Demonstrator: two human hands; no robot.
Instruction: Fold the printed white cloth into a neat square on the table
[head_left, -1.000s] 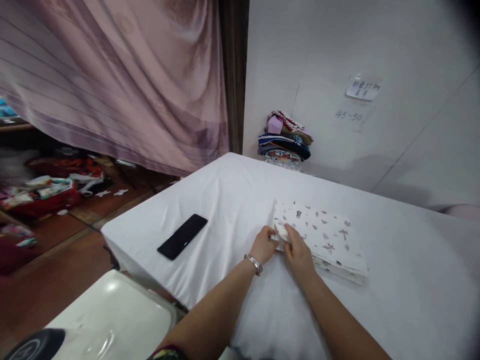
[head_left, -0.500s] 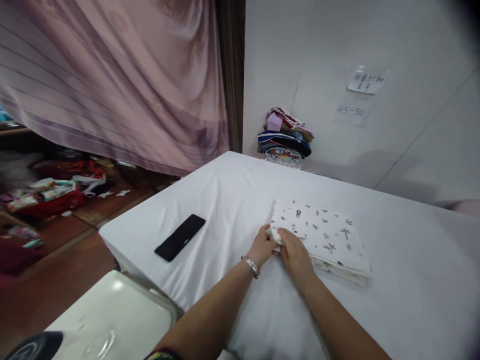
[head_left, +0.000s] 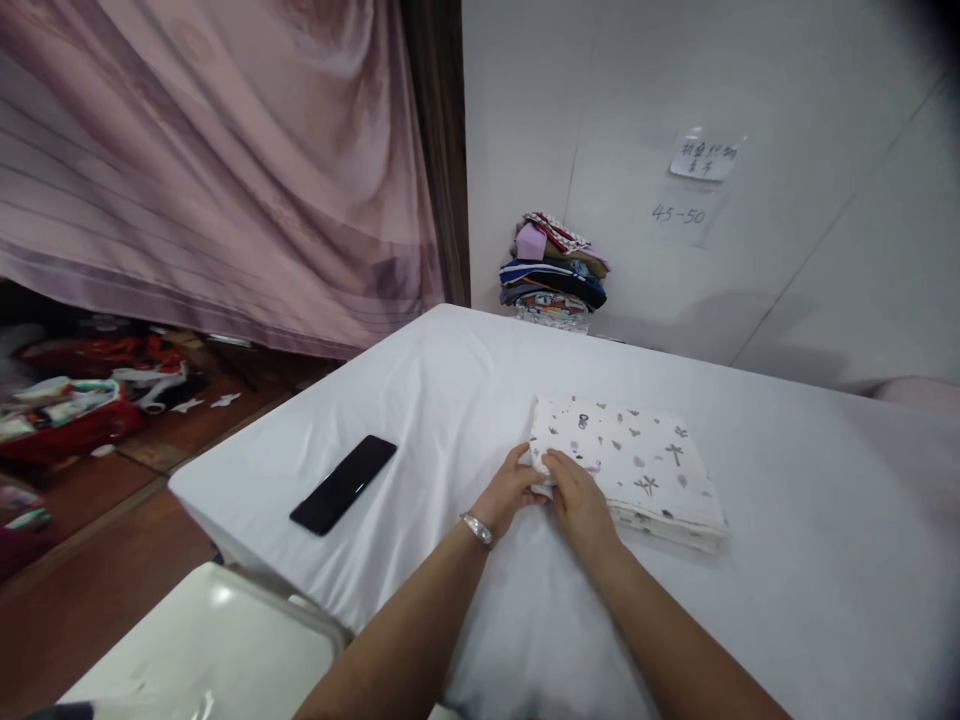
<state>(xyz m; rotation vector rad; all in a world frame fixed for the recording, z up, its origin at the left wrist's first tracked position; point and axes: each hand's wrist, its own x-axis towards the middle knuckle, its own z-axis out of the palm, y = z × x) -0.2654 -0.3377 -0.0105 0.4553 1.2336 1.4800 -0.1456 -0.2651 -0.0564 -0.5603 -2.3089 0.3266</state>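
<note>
A folded white cloth (head_left: 637,450) printed with small grey-brown plants and figures lies flat on the white-covered table (head_left: 465,380). At its near left corner my left hand (head_left: 511,492), with a silver bracelet at the wrist, has its fingers closed on the layered edge. My right hand (head_left: 585,510) grips the same corner from the right, fingertips on the top layer and the thumb tucked low. The fingertips underneath are partly hidden by the cloth.
A black phone (head_left: 343,484) rests on the table to the left. Behind the table, a stack of folded clothes (head_left: 553,270) stands against the wall. A white stool (head_left: 210,640) is at the lower left, and a pink curtain (head_left: 300,180) hangs behind.
The bunched bit of cloth between my hands now lies flatter at the corner. Both hands stay there with small finger shifts. The whole view has swung slightly right.
</note>
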